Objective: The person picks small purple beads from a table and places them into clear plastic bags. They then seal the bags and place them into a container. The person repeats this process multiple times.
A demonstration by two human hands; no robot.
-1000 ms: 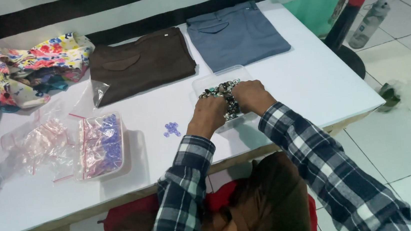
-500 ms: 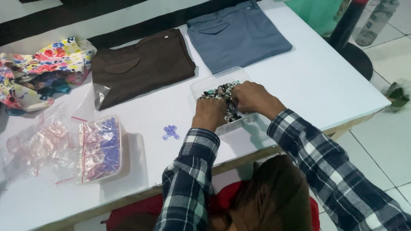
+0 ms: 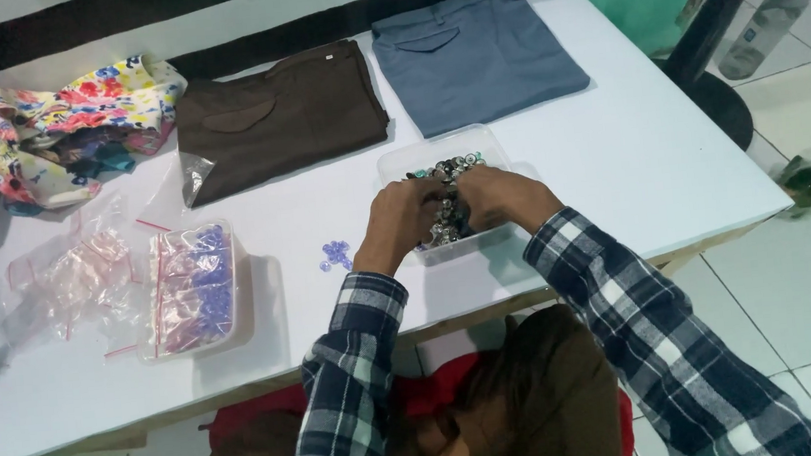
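Both of my hands are inside a clear plastic tub (image 3: 419,157) filled with several small dark and silver buttons (image 3: 445,170). My left hand (image 3: 405,220) reaches in from the tub's near left side, fingers curled into the pile. My right hand (image 3: 499,194) sits close beside it on the right, fingers also buried among the buttons. What the fingertips pinch is hidden. A small cluster of pale blue buttons (image 3: 336,254) lies loose on the white table (image 3: 637,166) just left of my left wrist.
Folded brown trousers (image 3: 281,116) and folded grey-blue trousers (image 3: 473,53) lie at the table's far side. A floral cloth (image 3: 58,123) is bunched far left. A clear tub with bagged blue buttons (image 3: 191,288) and loose zip bags (image 3: 73,275) sit left. A bottle (image 3: 762,20) stands on the tiled floor.
My two hands have drawn closer together and dug deeper into the button tub. The view has shifted slightly; nothing else on the table has moved.
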